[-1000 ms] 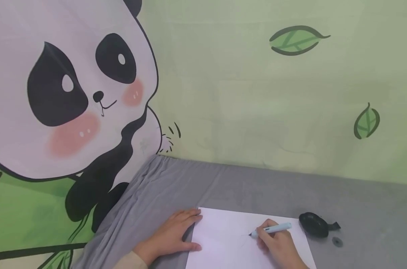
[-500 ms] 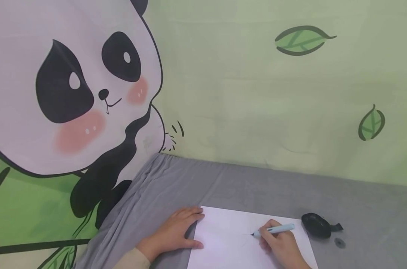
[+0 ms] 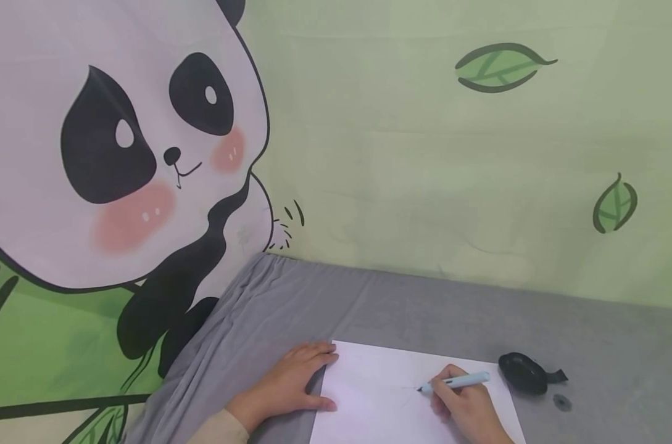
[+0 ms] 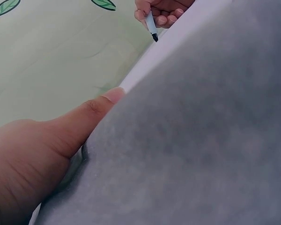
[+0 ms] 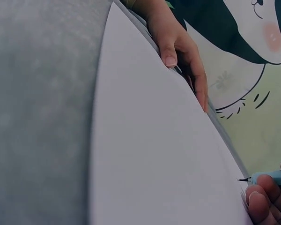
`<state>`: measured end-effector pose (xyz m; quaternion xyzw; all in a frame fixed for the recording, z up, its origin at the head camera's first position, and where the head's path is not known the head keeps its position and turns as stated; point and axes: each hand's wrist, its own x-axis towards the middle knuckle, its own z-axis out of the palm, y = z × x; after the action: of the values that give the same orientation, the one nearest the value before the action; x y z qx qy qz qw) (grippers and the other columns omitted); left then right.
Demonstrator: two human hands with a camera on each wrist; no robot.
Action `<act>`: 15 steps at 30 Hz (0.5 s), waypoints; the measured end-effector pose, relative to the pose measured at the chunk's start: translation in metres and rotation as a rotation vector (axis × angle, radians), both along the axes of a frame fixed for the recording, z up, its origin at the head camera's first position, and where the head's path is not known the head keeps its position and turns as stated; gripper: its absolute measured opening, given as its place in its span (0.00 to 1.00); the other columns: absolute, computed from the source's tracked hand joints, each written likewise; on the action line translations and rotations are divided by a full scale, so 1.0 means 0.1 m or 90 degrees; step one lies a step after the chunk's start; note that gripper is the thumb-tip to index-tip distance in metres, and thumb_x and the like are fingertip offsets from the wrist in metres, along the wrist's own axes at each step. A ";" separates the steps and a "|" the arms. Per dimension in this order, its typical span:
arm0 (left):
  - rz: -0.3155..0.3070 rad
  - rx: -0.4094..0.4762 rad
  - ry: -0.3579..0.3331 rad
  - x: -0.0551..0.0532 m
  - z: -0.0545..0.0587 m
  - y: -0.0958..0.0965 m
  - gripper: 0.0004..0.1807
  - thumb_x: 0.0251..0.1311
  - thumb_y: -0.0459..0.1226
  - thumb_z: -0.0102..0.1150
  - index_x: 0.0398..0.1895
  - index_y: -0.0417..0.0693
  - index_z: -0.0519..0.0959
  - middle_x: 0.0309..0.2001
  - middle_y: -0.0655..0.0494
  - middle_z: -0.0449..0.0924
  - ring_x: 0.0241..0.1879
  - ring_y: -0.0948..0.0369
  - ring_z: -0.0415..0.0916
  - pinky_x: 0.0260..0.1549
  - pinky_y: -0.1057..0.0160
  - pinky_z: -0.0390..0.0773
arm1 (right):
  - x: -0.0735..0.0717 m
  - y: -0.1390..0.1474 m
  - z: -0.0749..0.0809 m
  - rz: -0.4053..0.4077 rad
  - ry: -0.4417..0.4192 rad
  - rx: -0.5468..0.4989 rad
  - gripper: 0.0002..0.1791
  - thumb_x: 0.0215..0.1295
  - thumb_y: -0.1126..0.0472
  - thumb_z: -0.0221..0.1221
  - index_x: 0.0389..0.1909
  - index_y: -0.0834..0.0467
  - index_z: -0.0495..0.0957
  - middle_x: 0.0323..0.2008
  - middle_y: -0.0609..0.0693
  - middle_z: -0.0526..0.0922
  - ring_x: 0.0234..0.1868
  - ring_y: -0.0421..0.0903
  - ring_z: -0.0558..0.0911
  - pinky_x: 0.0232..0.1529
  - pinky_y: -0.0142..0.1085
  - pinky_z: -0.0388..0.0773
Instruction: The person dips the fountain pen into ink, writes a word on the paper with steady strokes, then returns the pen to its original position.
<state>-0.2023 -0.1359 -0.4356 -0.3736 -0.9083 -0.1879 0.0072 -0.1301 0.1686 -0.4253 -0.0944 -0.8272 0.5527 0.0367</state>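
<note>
A white sheet of paper (image 3: 363,410) lies on the grey cloth. My right hand (image 3: 463,404) pinches a light blue pen (image 3: 460,380), tilted, its dark tip at the paper near a few faint thin lines. In the right wrist view the pen (image 5: 274,177) shows a thin dark nib, and the fingertips (image 5: 260,206) are curled beneath it. My left hand (image 3: 282,385) rests at the sheet's left edge, thumb and fingers spread apart and touching the paper. The left wrist view shows its thumb (image 4: 91,110) on the paper's edge.
Beside the sheet's right edge lies a black rounded object (image 3: 523,374) with a short tab. A small dark disc (image 3: 562,402) is near it. The grey cloth (image 3: 424,308) meets a pale green printed backdrop (image 3: 369,154) with a panda and leaves.
The pen tip has moved slightly right over the paper, with a faint short line to its left. The head view has shifted a little. My left hand stays in place on the sheet.
</note>
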 end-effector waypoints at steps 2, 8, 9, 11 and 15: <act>0.000 0.001 -0.007 0.00 0.00 0.00 0.43 0.49 0.63 0.64 0.65 0.48 0.70 0.68 0.53 0.67 0.69 0.54 0.63 0.68 0.47 0.61 | 0.01 0.00 0.01 0.001 -0.002 0.007 0.08 0.64 0.65 0.56 0.28 0.64 0.72 0.16 0.51 0.76 0.17 0.40 0.73 0.20 0.30 0.75; 0.001 0.004 -0.016 0.01 0.01 0.00 0.43 0.49 0.63 0.64 0.65 0.48 0.70 0.69 0.54 0.67 0.70 0.54 0.62 0.68 0.47 0.60 | 0.03 0.00 0.02 0.000 -0.009 0.019 0.07 0.64 0.64 0.56 0.27 0.63 0.72 0.16 0.51 0.76 0.17 0.40 0.73 0.20 0.30 0.75; 0.001 0.003 -0.015 0.01 0.01 0.00 0.43 0.49 0.63 0.64 0.64 0.48 0.71 0.69 0.54 0.67 0.70 0.54 0.62 0.68 0.47 0.60 | 0.03 0.00 0.02 0.000 -0.008 0.019 0.08 0.64 0.64 0.56 0.27 0.63 0.72 0.16 0.51 0.76 0.17 0.40 0.73 0.20 0.30 0.75; 0.001 0.001 -0.012 0.01 0.02 0.00 0.43 0.49 0.63 0.64 0.64 0.48 0.71 0.68 0.54 0.67 0.69 0.54 0.62 0.68 0.47 0.61 | 0.03 0.01 0.02 0.000 -0.008 0.021 0.08 0.64 0.64 0.56 0.27 0.63 0.72 0.16 0.51 0.76 0.17 0.40 0.73 0.20 0.30 0.75; 0.003 0.000 -0.005 0.01 0.02 0.00 0.43 0.48 0.62 0.64 0.64 0.47 0.71 0.68 0.54 0.68 0.69 0.54 0.63 0.68 0.47 0.61 | 0.03 0.02 0.01 -0.003 -0.007 0.022 0.08 0.63 0.64 0.57 0.27 0.63 0.72 0.16 0.51 0.76 0.17 0.40 0.73 0.20 0.30 0.75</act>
<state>-0.2010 -0.1354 -0.4338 -0.3711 -0.9092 -0.1890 0.0038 -0.1267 0.1701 -0.4240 -0.0985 -0.8366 0.5378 0.0349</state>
